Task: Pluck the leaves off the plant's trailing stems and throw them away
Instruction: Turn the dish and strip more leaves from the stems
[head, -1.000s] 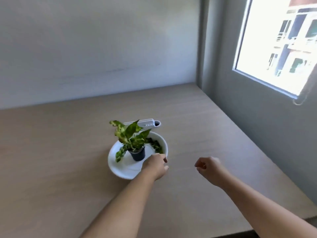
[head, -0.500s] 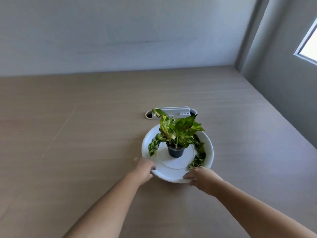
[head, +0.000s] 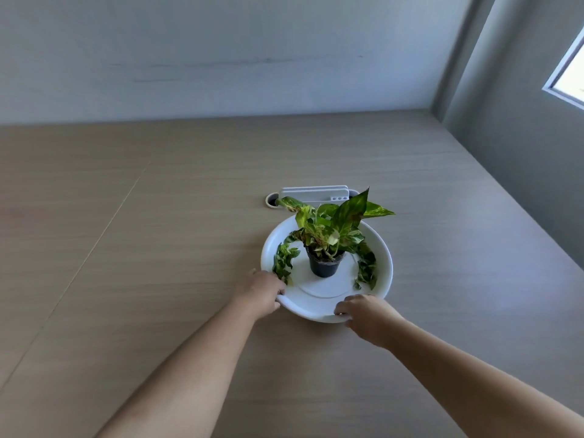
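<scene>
Tabletop (head: 158, 248) of pale wood grain fills most of what we see, meeting a grey wall along the top of the frame. Right of centre sits a white saucer tray (head: 384, 248), and we grip its near rim with both hands: our left hand (head: 260, 292) curls over the lower-left edge, our right hand (head: 366, 314) over the lower-right edge. A variegated pothos (head: 328, 229) stands upright mid-tray in a small black pot (head: 324, 268). Two trailing stems lie inside the tray, one (head: 284, 260) left of the pot, one (head: 366, 270) right. Just beyond the tray, a white cable-port cover (head: 314, 194) sits in the tabletop.
</scene>
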`<state>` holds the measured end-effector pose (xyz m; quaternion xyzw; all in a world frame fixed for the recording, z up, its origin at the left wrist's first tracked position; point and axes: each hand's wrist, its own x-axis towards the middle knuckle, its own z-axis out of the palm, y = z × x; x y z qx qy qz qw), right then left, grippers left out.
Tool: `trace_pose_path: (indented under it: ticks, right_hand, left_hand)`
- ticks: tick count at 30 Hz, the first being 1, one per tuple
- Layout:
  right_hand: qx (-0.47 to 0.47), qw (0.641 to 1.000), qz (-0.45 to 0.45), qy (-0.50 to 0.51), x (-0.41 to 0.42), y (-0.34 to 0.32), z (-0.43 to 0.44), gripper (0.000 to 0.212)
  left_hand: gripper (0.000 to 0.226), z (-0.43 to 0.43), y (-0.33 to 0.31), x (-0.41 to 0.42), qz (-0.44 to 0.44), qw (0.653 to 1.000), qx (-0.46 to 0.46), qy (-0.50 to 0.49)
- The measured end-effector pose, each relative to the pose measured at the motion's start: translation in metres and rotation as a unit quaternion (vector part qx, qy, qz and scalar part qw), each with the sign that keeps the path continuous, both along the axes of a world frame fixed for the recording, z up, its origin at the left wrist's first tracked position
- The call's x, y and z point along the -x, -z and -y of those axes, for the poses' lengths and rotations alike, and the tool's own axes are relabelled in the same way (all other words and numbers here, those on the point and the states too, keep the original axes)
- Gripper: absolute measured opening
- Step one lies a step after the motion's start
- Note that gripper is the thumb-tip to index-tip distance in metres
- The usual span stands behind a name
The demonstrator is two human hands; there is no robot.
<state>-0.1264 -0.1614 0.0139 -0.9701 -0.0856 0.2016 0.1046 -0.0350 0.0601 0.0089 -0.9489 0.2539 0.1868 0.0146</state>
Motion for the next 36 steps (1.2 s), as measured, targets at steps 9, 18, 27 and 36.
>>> trace_pose_path:
  ticks: [9,18,27,36]
  right_hand:
    - [0.119,0.993,0.023,-0.007,-0.005,-0.011,0.044,0.069]
    - [0.034,0.998,0.047,-0.005,0.001,0.008,0.034,0.029]
    - [0.024,0.996,0.090,0.005,0.011,0.001,0.030,0.072]
    - [0.040,0.997,0.073,0.010,0.002,0.002,0.058,0.030]
  left_hand:
    - [0.044,0.020,0.005,0.023,0.006,0.998,0.067,0.016]
    - [0.024,0.009,-0.013,0.020,0.016,0.996,0.078,-0.036]
    - [0.057,0.021,-0.014,0.016,-0.022,0.998,0.056,-0.009]
    - [0.025,0.030,-0.008,0.033,0.006,0.997,0.065,0.033]
